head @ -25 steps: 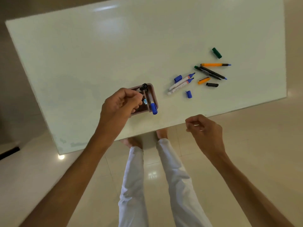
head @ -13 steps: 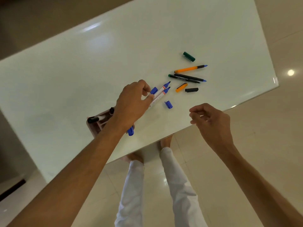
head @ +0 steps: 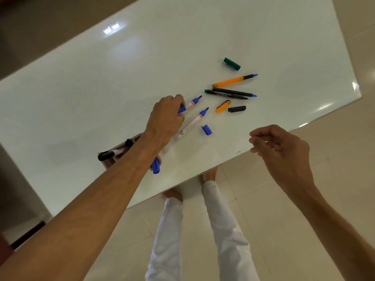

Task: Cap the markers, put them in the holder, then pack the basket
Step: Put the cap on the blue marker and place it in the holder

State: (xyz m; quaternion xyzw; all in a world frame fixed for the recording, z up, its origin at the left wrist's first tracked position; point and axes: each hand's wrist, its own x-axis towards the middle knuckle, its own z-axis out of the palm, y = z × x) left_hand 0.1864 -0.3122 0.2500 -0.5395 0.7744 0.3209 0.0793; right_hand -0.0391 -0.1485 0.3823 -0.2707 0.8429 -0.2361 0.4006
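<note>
While caps lie loose: match colours.
Left hand (head: 165, 116): pinches blue cap (head: 182, 109), mid-frame; push straight onto blue-tipped marker (head: 193, 102).
Right hand (head: 281, 151): loosely curled, holding nothing.

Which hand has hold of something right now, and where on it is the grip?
The left hand pinches a loose blue cap at its near end, beside a white marker. The right hand holds nothing.
</note>
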